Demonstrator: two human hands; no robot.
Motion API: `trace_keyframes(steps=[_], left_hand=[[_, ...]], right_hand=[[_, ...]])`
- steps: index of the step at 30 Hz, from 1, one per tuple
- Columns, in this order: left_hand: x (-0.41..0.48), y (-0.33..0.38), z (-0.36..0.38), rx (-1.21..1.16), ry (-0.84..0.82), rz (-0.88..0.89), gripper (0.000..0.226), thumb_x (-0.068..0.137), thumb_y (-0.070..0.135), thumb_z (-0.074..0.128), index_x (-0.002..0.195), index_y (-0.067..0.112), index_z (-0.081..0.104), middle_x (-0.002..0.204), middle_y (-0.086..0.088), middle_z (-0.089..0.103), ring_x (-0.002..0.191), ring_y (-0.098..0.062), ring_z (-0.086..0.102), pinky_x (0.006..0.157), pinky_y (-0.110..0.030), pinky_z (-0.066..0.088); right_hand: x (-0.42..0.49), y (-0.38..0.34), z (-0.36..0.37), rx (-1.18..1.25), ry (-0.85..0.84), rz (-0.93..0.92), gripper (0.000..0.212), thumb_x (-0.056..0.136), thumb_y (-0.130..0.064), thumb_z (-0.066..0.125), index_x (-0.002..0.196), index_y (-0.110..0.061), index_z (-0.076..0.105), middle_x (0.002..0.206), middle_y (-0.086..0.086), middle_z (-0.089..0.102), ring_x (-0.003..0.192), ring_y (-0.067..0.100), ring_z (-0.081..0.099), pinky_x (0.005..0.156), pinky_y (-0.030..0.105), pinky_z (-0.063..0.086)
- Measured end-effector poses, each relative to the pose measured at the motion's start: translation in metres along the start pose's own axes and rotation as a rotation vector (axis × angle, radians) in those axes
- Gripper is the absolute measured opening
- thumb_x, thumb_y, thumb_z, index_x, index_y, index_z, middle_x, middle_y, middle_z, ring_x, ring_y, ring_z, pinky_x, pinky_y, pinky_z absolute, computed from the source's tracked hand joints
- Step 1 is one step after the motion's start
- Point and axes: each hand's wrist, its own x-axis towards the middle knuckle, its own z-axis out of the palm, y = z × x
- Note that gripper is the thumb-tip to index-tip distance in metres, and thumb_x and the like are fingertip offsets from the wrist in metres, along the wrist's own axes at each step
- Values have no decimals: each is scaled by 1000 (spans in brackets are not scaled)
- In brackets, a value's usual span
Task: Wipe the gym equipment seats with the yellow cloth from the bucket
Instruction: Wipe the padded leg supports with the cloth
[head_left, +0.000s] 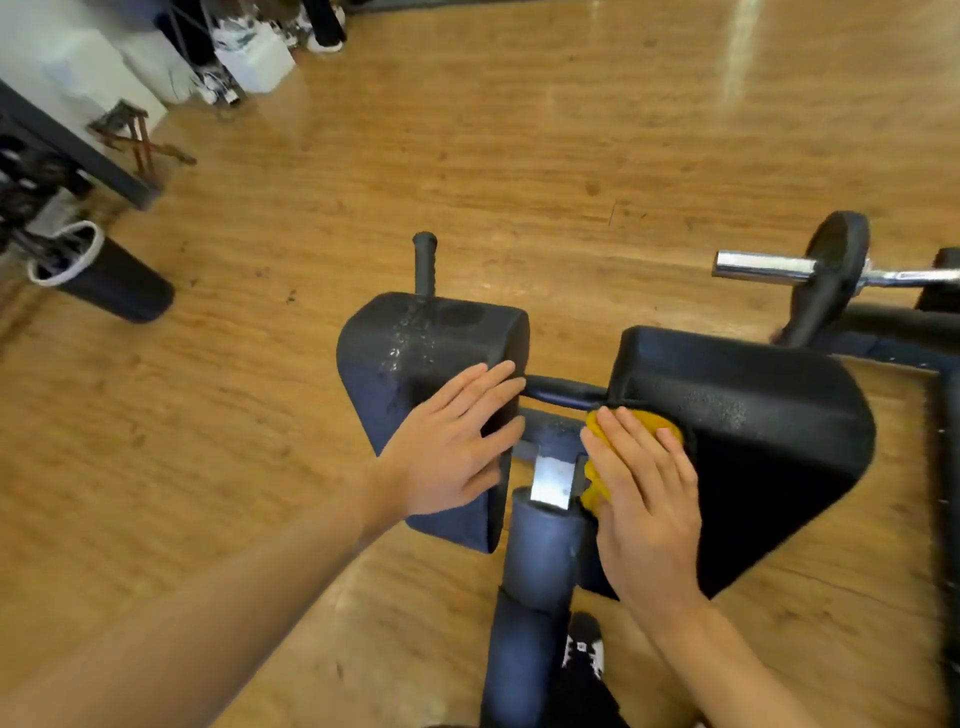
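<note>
While a person leans over a gym machine at centre frame, the right hand (644, 488) presses a crumpled yellow cloth (652, 422) against the inner edge of the black padded seat on the right (753, 415). Nothing pinches the cloth, so by this reading it could slide from under the palm and drop into the gap beside the bare metal bracket (553, 478) at lower centre. A hasty stroke might also scrape knuckles on that bracket. Water droplets (410, 338) bead on the black padded seat on the left (467, 317), so the left hand (452, 441) braced there could skid if weight shifts onto it. The right hand's fingers (634, 436) lie straight and slightly spread over the cloth, with the forearm entering from the lower right of the frame. The left hand rests palm down, its fingers (488, 384) straight and close together, pointing toward the upper right, with the forearm reaching in from the lower left. No bucket is in view.
</note>
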Motion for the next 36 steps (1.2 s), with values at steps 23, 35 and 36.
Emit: trace_keyframes(steps=[23,35,36], left_hand=[[9,59,15,-775,541,-1734,65,104,43,41,160,18,21,166,-2,14,153,-20,18,122,-47,27],[76,45,32,-779,829,-2077,74,101,52,27,164,17,10,171,4,4,158,-13,3,125,-54,16],[77,46,33,-773,830,-2082,73,101,52,27,164,18,11,171,5,3,158,-10,2,126,-53,14]], right_hand=[[128,-66,58,372,-467,475,44,106,-25,41,150,-21,39,157,-4,39,143,16,41,112,44,42],[240,-11,120,483,-1180,-14,45,105,-34,45,149,-30,39,116,-16,64,100,-14,55,74,4,37],[235,-1,107,524,-1200,-32,49,105,-35,45,152,-30,35,141,-14,55,123,-10,48,90,5,37]])
